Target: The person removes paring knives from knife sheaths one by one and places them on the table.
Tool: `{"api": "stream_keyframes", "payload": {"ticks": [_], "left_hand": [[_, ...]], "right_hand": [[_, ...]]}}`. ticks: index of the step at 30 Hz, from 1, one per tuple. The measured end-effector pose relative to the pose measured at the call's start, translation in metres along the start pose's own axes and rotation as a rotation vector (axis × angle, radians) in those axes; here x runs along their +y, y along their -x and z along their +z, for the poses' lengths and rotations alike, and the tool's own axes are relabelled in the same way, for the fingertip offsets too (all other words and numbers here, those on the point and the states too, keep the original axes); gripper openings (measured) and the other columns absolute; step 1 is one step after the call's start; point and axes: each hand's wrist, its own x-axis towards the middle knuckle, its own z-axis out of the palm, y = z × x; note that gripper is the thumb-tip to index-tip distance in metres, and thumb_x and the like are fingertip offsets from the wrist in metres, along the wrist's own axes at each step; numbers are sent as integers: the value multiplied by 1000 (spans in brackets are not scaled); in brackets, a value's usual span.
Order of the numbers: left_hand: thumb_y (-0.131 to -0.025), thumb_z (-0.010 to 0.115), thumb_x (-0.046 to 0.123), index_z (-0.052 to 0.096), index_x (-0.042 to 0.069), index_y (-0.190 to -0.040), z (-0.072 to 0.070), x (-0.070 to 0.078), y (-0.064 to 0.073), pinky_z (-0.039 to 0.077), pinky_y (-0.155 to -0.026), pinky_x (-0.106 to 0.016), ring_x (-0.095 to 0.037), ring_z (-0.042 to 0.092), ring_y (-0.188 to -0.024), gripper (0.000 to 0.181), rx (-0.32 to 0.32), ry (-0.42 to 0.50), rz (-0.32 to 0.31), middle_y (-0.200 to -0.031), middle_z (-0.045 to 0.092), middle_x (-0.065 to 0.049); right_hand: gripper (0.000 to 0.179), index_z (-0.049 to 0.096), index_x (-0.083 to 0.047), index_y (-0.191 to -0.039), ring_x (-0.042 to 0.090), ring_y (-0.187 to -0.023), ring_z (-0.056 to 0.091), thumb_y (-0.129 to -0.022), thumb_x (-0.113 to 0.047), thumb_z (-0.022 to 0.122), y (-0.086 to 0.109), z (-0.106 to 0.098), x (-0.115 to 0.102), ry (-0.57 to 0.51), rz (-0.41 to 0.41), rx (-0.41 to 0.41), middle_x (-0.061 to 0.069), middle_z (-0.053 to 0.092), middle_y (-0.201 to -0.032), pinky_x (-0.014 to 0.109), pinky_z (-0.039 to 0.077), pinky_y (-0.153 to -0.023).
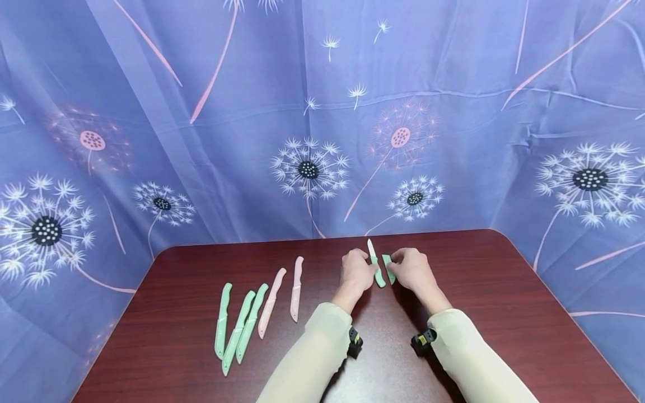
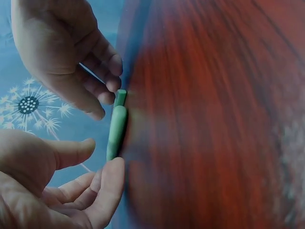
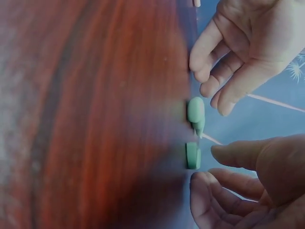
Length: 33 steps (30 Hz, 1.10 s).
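Note:
A small knife with a mint-green handle [image 1: 380, 277] and a bare whitish blade [image 1: 371, 247] lies toward the back of the table, blade pointing away. Just right of it lies its green sheath [image 1: 388, 270], separate from the blade. My left hand [image 1: 356, 268] is beside the knife on its left, thumb and fingers spread apart, a fingertip close to the handle in the left wrist view. On the sheath's right side is my right hand [image 1: 410, 267]; in the right wrist view its thumb and fingers are parted close to the sheath [image 3: 192, 156].
To the left lie several sheathed knives: green ones, including a green knife [image 1: 223, 322] farthest left, then a pink knife [image 1: 271, 305] and another pink knife [image 1: 296, 288]. The dark red wooden table [image 1: 176, 291] ends at a patterned blue curtain [image 1: 242, 184].

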Motion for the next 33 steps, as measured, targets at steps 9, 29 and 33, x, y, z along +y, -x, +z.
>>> {"api": "stream_keyframes", "payload": {"ticks": [9,29,33], "left_hand": [[-93,85,21,75,8,-121,-17,-1,8,59,-88,-42,-30,74,-102,33,19,-15,37,-105,77,-6],[-93,85,25,72,13,-130,-57,-4,35,59,-87,-48,-31,71,-110,41,117,-214,219,-121,70,-9],[-92,86,24,72,13,-129,-66,-12,39,60,-84,-49,-32,71,-109,41,142,-243,230,-119,70,-9]], "right_hand": [[28,73,2,-122,32,-91,70,-99,-15,71,6,-4,-9,13,-23,17,14,74,-101,50,57,-81],[37,71,-2,-130,32,-92,68,-98,-19,74,31,-8,-29,126,-195,88,18,72,-111,53,57,-78],[39,71,-2,-130,31,-92,68,-96,-20,77,37,-7,-31,154,-238,111,16,69,-110,53,57,-77]]}}
